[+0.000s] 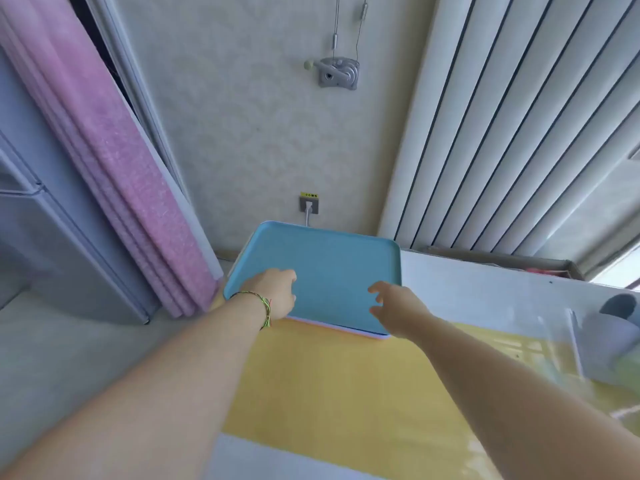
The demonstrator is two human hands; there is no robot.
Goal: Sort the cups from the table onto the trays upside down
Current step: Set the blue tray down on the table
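Left hand (273,292) curled on blue tray (332,258), grip unclear; right hand (398,308) loosely spread above it.

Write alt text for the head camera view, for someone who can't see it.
Two bare hands reach for a blue tray at the far end of a yellow tabletop: the left hand, with a braided wristband, is over its left side, the right hand open near its right edge. Blurred grey cups sit at far right.

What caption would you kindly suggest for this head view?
Left hand and right hand hover over the blue tray.
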